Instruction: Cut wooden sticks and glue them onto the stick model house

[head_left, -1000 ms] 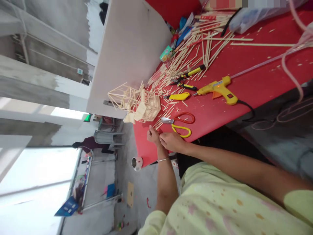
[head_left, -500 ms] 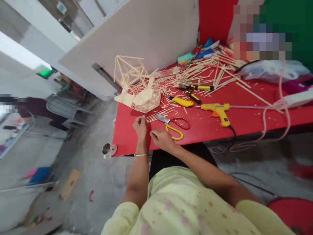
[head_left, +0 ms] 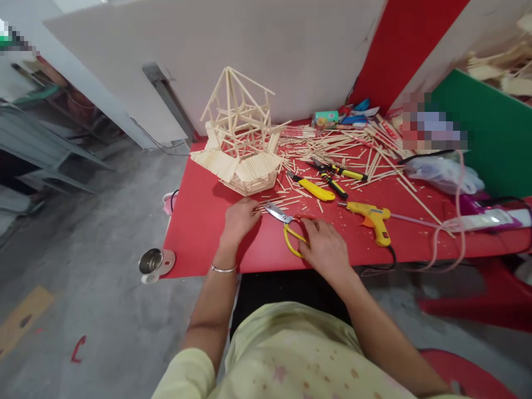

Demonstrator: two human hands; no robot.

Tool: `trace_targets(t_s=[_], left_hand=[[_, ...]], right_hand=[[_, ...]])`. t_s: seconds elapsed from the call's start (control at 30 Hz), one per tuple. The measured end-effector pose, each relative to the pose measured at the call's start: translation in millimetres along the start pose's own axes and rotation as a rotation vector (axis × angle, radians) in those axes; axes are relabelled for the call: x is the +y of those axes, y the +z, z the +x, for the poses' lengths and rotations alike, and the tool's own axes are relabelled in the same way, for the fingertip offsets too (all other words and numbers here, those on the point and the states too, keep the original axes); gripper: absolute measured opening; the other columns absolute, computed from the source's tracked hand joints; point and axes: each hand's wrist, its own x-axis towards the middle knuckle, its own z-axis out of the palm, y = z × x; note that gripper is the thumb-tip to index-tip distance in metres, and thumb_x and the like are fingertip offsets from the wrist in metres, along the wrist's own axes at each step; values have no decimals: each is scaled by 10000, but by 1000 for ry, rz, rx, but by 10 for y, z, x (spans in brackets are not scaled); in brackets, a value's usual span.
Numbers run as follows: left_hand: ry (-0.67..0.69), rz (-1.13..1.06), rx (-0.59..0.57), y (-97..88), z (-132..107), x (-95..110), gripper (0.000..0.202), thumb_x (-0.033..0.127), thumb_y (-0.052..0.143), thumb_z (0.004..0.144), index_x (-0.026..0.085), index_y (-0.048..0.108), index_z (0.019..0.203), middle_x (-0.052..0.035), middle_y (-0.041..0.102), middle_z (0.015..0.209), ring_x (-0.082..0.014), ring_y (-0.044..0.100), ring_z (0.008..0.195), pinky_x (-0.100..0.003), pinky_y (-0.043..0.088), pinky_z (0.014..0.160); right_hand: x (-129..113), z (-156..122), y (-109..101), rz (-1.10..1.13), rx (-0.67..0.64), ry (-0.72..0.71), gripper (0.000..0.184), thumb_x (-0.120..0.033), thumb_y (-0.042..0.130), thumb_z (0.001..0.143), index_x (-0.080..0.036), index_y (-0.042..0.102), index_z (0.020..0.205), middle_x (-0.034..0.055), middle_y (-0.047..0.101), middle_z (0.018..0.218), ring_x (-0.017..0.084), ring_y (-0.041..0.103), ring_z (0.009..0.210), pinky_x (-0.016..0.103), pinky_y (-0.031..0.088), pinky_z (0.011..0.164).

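Right hand moved to scissors, curled round handles; blades point at left hand, can't tell its hold tbh.

Probably a craft workshop: glue gun, sticks

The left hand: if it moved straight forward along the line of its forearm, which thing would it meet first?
Probably the lower edge of the wooden stick model, just beyond the left hand, though depth is hard to judge; thin sticks lie beside its fingertips.
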Motion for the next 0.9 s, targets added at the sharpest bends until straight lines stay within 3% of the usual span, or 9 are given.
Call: trace_targets(t_s=[0.23,0.43,0.6,0.77,0.9], left_hand=[[-51,14,-35,176,24,-87,140,344,673,912,241,763,940,-91,711,1015,-237,647,866,-311,357,630],[-6,47,-25,190,-7,-81,165,328,621,961,227,751,978,-88,711,1081,-234,657,960,-315,428,701],[37,68,2,214,-38,-84,212,325,572,988,225,752,1043,-103,710,1117,-239,658,992,-315,444,721],[94,101,29,240,-49,-80,273,295,496,1012,208,755,1012,-117,709,1091,-233,653,954,-313,428,708],[130,60,103,281,-52,-100,279,289,483,1013,211,751,992,-102,699,1109,-224,648,970,-312,427,721]], right_hand=[[-69,85,62,-75,-111,6,590,-203,627,827,-166,543,1409,196,659,1111,329,612,1005,399,476,844],[-116,310,52,-56,-225,209,560,-480,609,876,-191,554,1351,174,672,1100,338,653,1049,399,507,833],[-57,336,7,42,-233,283,637,-577,590,884,-213,521,1401,166,700,1166,326,671,1096,404,518,876],[91,77,-97,106,-170,233,554,-472,589,907,-296,521,1428,111,695,1224,285,679,1096,375,517,876],[224,-78,-124,106,-196,107,512,-355,637,869,-366,588,1378,52,690,1232,243,673,1094,326,512,871]])
